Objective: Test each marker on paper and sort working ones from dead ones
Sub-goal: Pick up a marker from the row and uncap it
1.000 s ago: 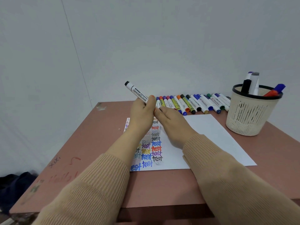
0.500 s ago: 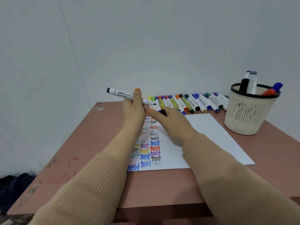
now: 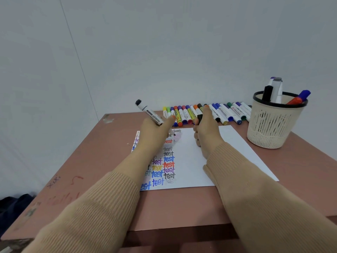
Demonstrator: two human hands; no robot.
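Observation:
My left hand (image 3: 155,130) grips a white whiteboard marker (image 3: 149,113) with a black end. Its uncapped black tip points down at the top of the white paper (image 3: 197,157), near faint grey marks. My right hand (image 3: 204,128) is to the right over the paper and holds the black cap (image 3: 200,117) in curled fingers. Columns of the word "test" in several colours fill the paper's left part. A row of several capped markers (image 3: 206,113) lies along the table's far edge.
A beige mesh cup (image 3: 273,126) with a black rim stands at the right and holds several markers. The reddish table (image 3: 109,161) has scribbles at its left edge. A grey wall rises just behind the table. A dark bag lies on the floor at the left.
The cap came off the marker into my right hand, which moved right. My left hand tilted the marker tip down onto the paper.

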